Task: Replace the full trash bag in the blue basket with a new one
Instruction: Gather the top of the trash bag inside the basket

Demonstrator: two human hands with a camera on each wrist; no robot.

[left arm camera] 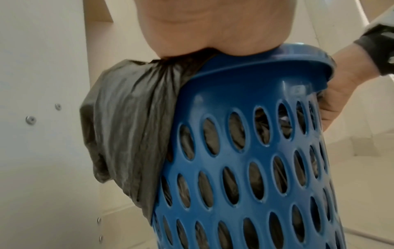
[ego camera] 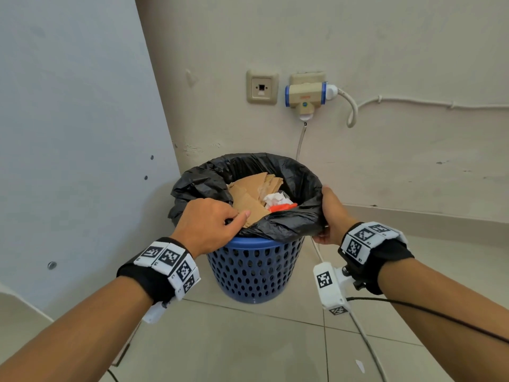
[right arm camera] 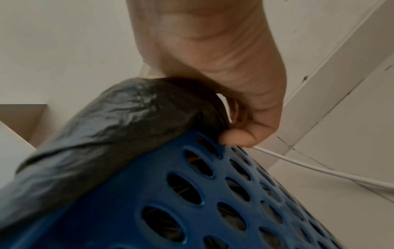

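Both hands work opposite sides | left hand [ego camera: 210,226] pinches trash bag [ego camera: 292,172] cuff, right hand [ego camera: 332,216] curls round it, peeling it off blue basket [ego camera: 256,271] rim.

Blue basket [ego camera: 256,271], perforated with oval holes; black trash bag [ego camera: 297,172] holding brown cardboard [ego camera: 248,197], white paper [ego camera: 276,199] and an orange scrap [ego camera: 281,207]. Black wristbands [ego camera: 148,277] carry black-and-white square markers. Beige wall [ego camera: 385,37]; white cable [ego camera: 351,106].
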